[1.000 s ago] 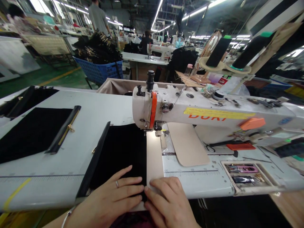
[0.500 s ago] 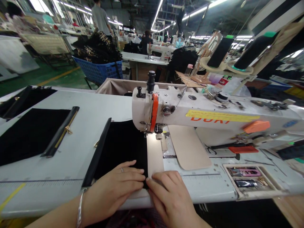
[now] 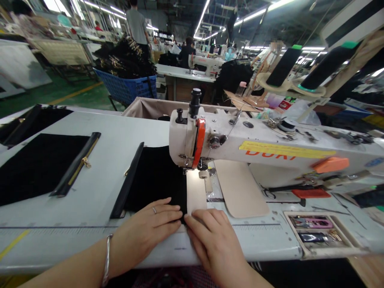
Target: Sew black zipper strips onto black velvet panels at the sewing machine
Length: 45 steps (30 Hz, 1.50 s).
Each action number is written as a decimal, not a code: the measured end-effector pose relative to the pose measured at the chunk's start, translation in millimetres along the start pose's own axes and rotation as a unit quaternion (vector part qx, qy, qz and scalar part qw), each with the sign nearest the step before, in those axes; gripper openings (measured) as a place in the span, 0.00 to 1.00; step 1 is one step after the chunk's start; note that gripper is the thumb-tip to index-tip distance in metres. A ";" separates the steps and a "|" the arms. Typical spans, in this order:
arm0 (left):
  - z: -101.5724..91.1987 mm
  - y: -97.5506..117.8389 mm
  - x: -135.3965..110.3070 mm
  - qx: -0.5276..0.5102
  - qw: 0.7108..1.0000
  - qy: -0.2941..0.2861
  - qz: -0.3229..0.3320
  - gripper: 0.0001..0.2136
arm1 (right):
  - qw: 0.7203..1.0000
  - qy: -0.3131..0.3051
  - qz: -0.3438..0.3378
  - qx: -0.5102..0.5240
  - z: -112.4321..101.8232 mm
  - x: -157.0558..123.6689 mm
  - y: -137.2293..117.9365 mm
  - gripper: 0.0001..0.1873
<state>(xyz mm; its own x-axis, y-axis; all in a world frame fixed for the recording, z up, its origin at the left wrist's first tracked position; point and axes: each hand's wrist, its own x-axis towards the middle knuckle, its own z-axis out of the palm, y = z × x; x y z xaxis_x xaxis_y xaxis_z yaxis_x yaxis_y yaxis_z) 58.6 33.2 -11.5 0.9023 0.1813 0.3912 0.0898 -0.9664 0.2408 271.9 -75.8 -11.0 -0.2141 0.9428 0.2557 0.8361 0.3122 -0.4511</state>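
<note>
The left hand's fingers point(image 3: 168, 218) stretch out slightly parted, resting on the near end of a black cloth panel point(image 3: 159, 176). The right hand's fingers point(image 3: 207, 222) bend inward, their tips at the near end of a beige strip point(image 3: 196, 196) and against the panel's right edge. Both thumbs are hidden, so I cannot tell whether either hand pinches the material or only presses it. The left hand point(image 3: 144, 232) wears a ring, with a silver bracelet point(image 3: 107, 258) at the wrist; the right hand point(image 3: 217, 244) sits just beside it.

The panel lies flat on the pale counter point(image 3: 144, 128), its far right part beneath the head of a sewing machine point(image 3: 264, 138). The strip runs along its right edge, lit below the needle area. Dark edging point(image 3: 127, 182) borders the panel's left side.

Further left is another black panel point(image 3: 45, 164) with a zipper point(image 3: 81, 160). To the right are a rounded beige piece point(image 3: 241, 190), scissors point(image 3: 270, 194) and a tray point(image 3: 318, 253) holding a pink-handled tool point(image 3: 321, 222). Two black thread cones point(image 3: 283, 66) stand tilted above the machine. Beyond the counter, a blue basket point(image 3: 132, 89) bears heaped black pieces point(image 3: 123, 58), near a person in grey point(image 3: 137, 26).
</note>
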 end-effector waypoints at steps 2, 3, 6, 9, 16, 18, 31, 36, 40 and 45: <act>0.4 -4.5 0.7 0.005 1.000 -0.002 -0.001 0.17 | 1.000 -0.005 0.004 -0.004 -0.3 4.4 2.1 0.17; -0.1 -7.2 1.7 0.009 1.000 -0.007 -0.003 0.18 | 1.000 -0.005 0.002 -0.007 -0.3 6.6 3.3 0.17; -1.8 -16.4 5.9 0.021 1.000 -0.023 0.000 0.18 | 1.000 -0.003 -0.004 -0.013 -0.6 13.3 7.2 0.18; -2.1 -25.8 9.9 0.040 0.998 -0.038 0.002 0.16 | 1.000 0.001 -0.009 -0.017 -1.0 19.9 10.9 0.17; -1.3 -36.2 13.9 0.047 0.998 -0.031 0.004 0.15 | 1.000 0.004 -0.017 -0.024 -0.4 26.5 16.1 0.16; -1.0 -38.3 14.1 0.049 0.998 -0.028 0.007 0.15 | 1.000 0.007 -0.018 -0.024 -0.8 27.3 16.6 0.16; -0.2 -70.8 33.9 0.092 0.993 -0.064 -0.023 0.16 | 0.998 -0.011 -0.002 -0.062 -6.4 55.7 27.1 0.17; -1.7 -83.0 45.0 0.083 0.994 -0.052 -0.046 0.13 | 0.997 -0.016 0.005 -0.081 -4.5 67.6 34.5 0.19; -0.2 -92.6 52.6 0.074 0.994 -0.033 -0.068 0.13 | 0.996 -0.010 0.008 -0.093 -1.6 75.0 39.8 0.20; 2.7 -99.4 56.0 0.083 0.991 -0.026 -0.102 0.14 | 0.996 0.009 0.007 -0.091 2.4 78.5 43.0 0.21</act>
<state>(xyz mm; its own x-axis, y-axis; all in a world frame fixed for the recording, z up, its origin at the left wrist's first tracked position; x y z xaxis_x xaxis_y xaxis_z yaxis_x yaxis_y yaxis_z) 101.3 138.9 -15.9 0.8787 0.3698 0.3019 0.3360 -0.9283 0.1594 289.8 11.9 -12.4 -0.1949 0.9441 0.2660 0.9166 0.2718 -0.2932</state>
